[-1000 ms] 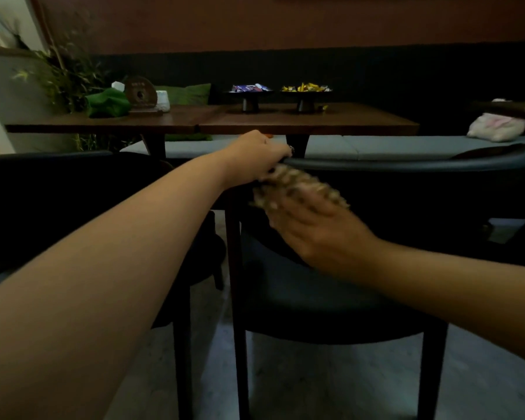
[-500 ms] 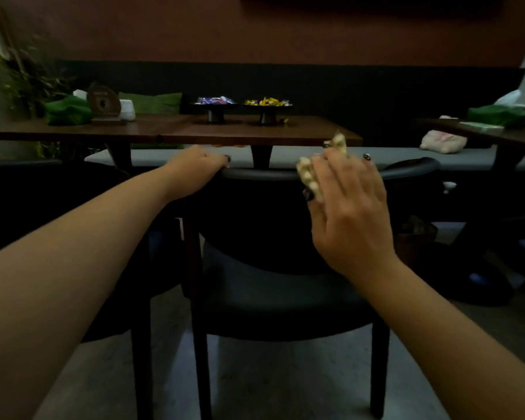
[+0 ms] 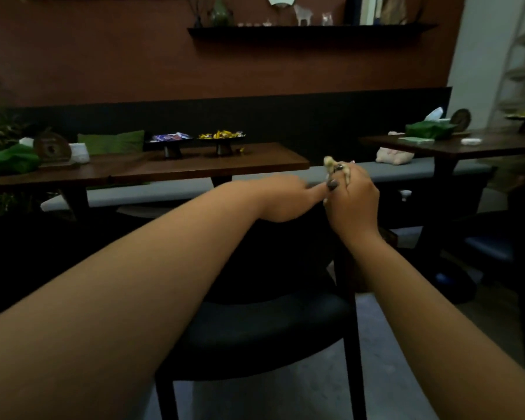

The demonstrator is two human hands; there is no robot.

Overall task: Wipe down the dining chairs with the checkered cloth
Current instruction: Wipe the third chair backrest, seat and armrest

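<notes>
Room: a dim dining room with a long wooden table [image 3: 152, 168], a grey bench [image 3: 406, 172] behind it and a wall shelf [image 3: 309, 31] above.
Chair: the dark dining chair [image 3: 255, 328] stood directly in front, its seat towards the camera and its backrest largely hidden behind both forearms.
Right hand: the right hand [image 3: 353, 204] was raised over the chair's right side, fingers curled tight round the cloth.
Left hand: the left hand [image 3: 288, 198] reached across, its fingers touching the right hand and the cloth; whether it gripped the cloth could not be told.
Cloth: the checkered cloth [image 3: 331, 165] was bunched in the right fist, only a pale tuft showing above the knuckles.
Handling: the cloth looked light, soft and limp; it would probably wipe best spread flat under the palm, held by a gathered edge.
</notes>
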